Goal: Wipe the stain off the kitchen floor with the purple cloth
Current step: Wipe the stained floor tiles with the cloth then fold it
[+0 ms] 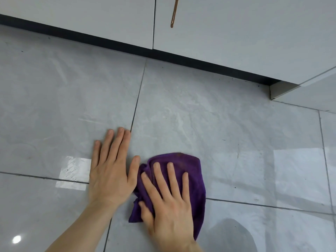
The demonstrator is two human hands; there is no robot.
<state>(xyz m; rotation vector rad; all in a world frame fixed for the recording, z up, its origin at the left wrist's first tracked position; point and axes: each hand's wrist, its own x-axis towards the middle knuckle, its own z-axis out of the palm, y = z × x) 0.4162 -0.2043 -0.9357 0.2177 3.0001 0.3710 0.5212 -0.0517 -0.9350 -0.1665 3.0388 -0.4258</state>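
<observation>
Now right hand (169,202) flat, fingers spread, on purple cloth (192,171); left hand (111,170) flat on floor (236,124).

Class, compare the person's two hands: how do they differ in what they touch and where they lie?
The left hand lies directly on the grey tiled floor; the right hand presses on the crumpled purple cloth. The left reaches farther toward the pale cabinet. Both lie palm-down, fingers extended.

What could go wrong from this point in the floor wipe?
The purple cloth is bunched under the right hand, so it may smear rather than lift residue. The left hand is braced flat on glossy tile and could slip. A brown drip on the cabinet door may get missed.
</observation>
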